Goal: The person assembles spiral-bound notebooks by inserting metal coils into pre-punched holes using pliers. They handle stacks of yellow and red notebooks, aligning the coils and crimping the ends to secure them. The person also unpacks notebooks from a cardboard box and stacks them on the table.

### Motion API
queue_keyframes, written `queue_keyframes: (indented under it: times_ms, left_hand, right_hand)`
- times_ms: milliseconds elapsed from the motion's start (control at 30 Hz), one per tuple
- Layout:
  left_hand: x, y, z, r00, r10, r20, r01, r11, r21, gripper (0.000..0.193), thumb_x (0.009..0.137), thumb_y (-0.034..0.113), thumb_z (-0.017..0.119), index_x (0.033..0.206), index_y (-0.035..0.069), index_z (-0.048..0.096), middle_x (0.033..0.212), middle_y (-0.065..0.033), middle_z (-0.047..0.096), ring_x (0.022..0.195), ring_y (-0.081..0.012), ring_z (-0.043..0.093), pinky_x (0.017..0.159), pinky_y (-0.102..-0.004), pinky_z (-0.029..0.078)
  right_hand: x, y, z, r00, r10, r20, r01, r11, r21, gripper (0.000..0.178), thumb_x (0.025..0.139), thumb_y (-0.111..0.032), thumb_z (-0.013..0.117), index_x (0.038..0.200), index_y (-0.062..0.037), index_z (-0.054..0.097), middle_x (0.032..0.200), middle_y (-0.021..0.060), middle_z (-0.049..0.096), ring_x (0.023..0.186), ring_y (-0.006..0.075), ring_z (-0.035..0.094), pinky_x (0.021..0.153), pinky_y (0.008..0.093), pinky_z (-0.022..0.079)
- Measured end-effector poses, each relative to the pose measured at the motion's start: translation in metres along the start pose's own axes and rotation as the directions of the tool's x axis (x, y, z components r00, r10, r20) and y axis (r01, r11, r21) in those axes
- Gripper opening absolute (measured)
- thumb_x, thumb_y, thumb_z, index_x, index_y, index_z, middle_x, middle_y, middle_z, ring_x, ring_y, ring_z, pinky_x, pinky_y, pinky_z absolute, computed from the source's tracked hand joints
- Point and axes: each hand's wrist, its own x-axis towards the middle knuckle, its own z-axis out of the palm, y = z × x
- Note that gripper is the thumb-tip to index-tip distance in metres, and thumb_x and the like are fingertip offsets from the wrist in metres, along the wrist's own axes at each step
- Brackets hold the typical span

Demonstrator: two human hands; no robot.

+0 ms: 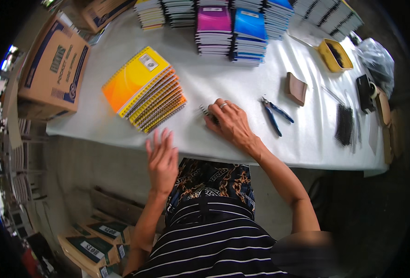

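Observation:
My right hand (232, 121), with a ring on one finger, rests on the table with its fingers curled over a small black spiral binding wire (204, 110). Most of that wire is hidden under the fingers. My left hand (163, 157) hovers at the table's front edge, fingers apart and holding nothing, slightly blurred. Just beyond it leans a fanned stack of yellow-orange spiral notebooks (142, 78). To the right of my right hand lie blue-handled pliers (275, 115), jaws pointing away from me.
Stacks of purple notebooks (214, 21) and blue notebooks (250, 25) stand at the back. A cardboard box (54, 65) sits at left. On the right are a brown block (296, 89), a yellow tub (327, 58) with dark contents, and a pile of black wires (344, 124).

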Motion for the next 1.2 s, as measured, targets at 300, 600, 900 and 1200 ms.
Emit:
queue_keyframes:
  times_ms: [300,600,900,1200]
  left_hand:
    - [0.006,-0.002,0.023,0.984,0.078,-0.158,-0.081,0.997,-0.014,0.035,0.087,-0.002,0.057,0.122,0.000,0.060,0.130,-0.0150,0.058,0.130,-0.0378,0.044,0.110,-0.0551,0.025]
    - [-0.015,-0.064,0.010,0.908,-0.253,-0.335,0.226,0.967,-0.118,0.043,0.095,0.001,0.049,0.138,-0.006,0.042,0.145,-0.0215,0.041,0.138,-0.0371,0.033,0.110,-0.0415,0.029]
    - [0.006,-0.071,0.024,0.846,-0.321,-0.425,0.338,0.940,-0.039,0.051,0.090,0.017,0.065,0.134,-0.003,0.047,0.151,-0.0271,0.023,0.143,-0.0366,0.015,0.112,-0.0441,0.022]
    - [0.006,-0.072,0.029,0.812,-0.523,-0.261,0.489,0.852,-0.188,0.052,0.088,0.018,0.067,0.131,-0.006,0.048,0.145,-0.0281,0.035,0.139,-0.0366,0.029,0.112,-0.0440,0.022]
  right_hand:
    - [0.001,-0.010,0.023,0.988,-0.150,-0.045,0.133,0.957,-0.258,0.035,0.084,-0.022,0.063,0.114,-0.0064,0.055,0.117,0.0134,0.054,0.108,0.0314,0.052,0.085,0.0427,0.046]
    - [0.019,0.139,-0.210,0.800,0.086,-0.594,-0.296,0.918,-0.266,0.035,0.074,-0.019,0.077,0.100,-0.0060,0.057,0.090,0.0136,0.063,0.080,0.0324,0.062,0.070,0.0413,0.049]
    - [0.061,0.371,-0.330,0.531,-0.332,-0.779,-0.545,0.570,-0.615,0.023,0.088,-0.026,0.065,0.091,-0.0049,0.058,0.091,0.0115,0.065,0.080,0.0313,0.062,0.068,0.0413,0.048]
    - [-0.023,0.491,-0.255,0.503,0.639,-0.581,-0.819,0.568,-0.084,0.085,0.087,-0.074,0.034,0.139,-0.0070,0.042,0.132,0.0260,0.051,0.128,0.0393,0.044,0.108,0.0496,0.027]
